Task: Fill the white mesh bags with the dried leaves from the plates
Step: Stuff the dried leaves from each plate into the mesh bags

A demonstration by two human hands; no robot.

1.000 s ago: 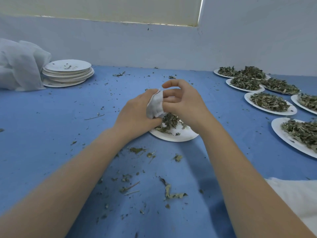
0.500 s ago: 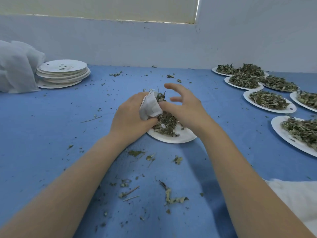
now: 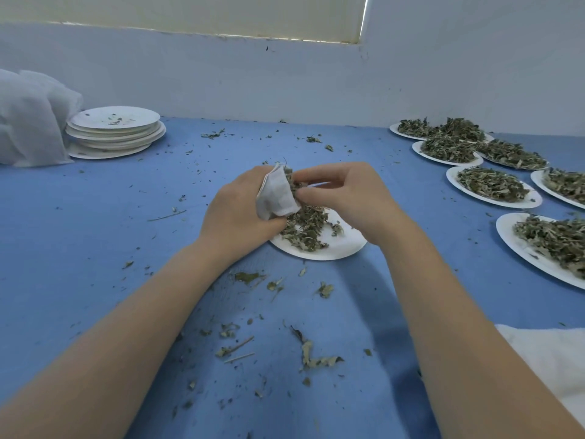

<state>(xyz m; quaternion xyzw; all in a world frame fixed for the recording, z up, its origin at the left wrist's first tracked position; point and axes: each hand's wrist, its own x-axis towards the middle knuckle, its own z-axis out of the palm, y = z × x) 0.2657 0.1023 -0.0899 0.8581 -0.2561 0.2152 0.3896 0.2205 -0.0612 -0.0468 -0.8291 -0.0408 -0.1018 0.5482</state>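
White mesh bag (image 3: 276,195) gripped by left hand (image 3: 235,213), right hand (image 3: 346,198) fingers pinching leaves (image 3: 296,189)

Pale wall (image 3: 285,83), cream blind (image 3: 190,14), blue tabletop (image 3: 79,232).

Two bare forearms, no sleeves, left grip (image 3: 235,213) and right grip (image 3: 351,201) ungloved

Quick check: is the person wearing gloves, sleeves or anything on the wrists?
No. The left hand and right hand are bare, with no gloves, rings or watch in view. Both forearms are uncovered to the frame's bottom edge; no sleeve shows.
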